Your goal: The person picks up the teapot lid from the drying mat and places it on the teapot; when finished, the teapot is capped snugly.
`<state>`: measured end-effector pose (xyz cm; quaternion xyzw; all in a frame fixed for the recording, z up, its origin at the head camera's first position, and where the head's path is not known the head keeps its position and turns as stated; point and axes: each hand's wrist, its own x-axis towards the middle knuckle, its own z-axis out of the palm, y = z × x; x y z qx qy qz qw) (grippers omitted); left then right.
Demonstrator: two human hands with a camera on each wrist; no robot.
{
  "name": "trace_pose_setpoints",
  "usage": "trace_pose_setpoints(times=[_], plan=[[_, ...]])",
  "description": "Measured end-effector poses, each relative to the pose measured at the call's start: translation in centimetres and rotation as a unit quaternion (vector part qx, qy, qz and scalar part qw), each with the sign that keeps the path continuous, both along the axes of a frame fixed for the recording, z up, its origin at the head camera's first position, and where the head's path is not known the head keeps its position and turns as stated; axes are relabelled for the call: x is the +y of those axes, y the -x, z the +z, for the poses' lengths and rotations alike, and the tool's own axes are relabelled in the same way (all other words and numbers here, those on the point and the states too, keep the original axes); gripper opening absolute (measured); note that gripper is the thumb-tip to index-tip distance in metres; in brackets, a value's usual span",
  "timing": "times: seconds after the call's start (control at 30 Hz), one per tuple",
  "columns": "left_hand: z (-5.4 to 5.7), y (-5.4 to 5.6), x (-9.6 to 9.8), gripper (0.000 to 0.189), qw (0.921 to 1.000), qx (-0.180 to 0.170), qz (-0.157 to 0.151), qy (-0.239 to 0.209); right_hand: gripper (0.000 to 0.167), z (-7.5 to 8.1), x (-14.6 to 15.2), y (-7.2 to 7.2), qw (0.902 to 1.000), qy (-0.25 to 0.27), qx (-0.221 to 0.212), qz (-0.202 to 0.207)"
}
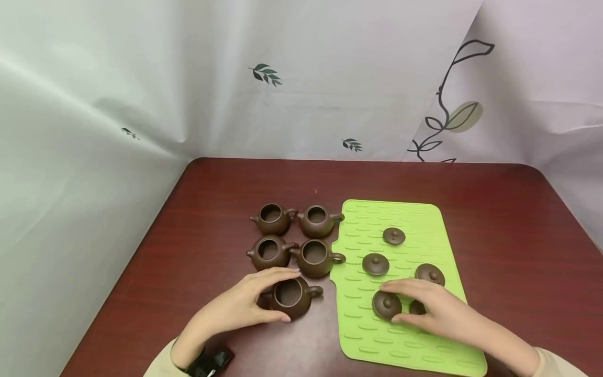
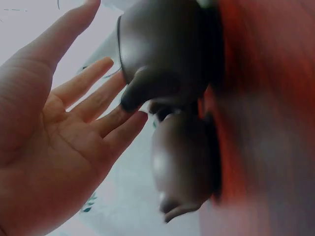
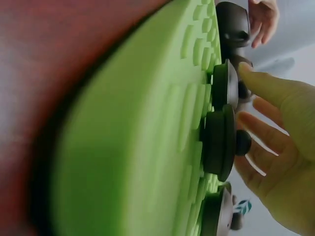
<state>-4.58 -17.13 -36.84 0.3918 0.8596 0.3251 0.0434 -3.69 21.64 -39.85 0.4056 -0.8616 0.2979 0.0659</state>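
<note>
Beside the front lidless brown teapot [image 1: 298,312] is my left hand [image 1: 237,302], thumb and fingers spread around its spout side. The left wrist view shows those fingers fairly straight near a teapot [image 2: 162,44]; whether they touch it I cannot tell. My right hand [image 1: 445,310] hovers over the green mat [image 1: 355,335], thumb and fingers apart around the edge of a round knobbed lid [image 1: 387,305]. Another lid [image 1: 416,308] is partly hidden beneath that hand. In the right wrist view, the fingers stay loose above the lids [image 3: 216,142], gripping none.
Several more lidless teapots stand behind the front one, including one teapot [image 1: 314,259] whose handle reaches over the mat's edge. More lids, such as the farthest lid [image 1: 393,236], lie on the mat. The dark red table [image 1: 188,262] meets a pale curtain [image 1: 306,104] behind.
</note>
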Motion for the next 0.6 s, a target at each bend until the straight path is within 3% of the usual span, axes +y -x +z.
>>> trace_pose_setpoints(times=[0.07, 0.27, 0.47, 0.6], plan=[[-0.5, 0.0, 0.2, 0.063, 0.9999, -0.007, -0.006, -0.01, 0.052, 0.1, -0.4, 0.4, 0.9998, -0.011, -0.004, 0.018], [-1.3, -0.2, 0.4, 0.058, 0.9994, -0.032, 0.014, -0.005, 0.047, 0.2, -0.7, 1.0, 0.9985, -0.03, -0.015, 0.043], [-0.1, 1.2, 1.2, 0.057, 0.9969, -0.068, 0.028, 0.03, 0.05, 0.1, -0.3, 1.2, 0.9983, -0.024, -0.038, 0.035], [0.8, 2.2, 1.8, 0.056, 0.9943, -0.088, 0.014, 0.059, 0.051, 0.0, -0.3, 1.3, 0.9986, -0.023, -0.037, 0.03]])
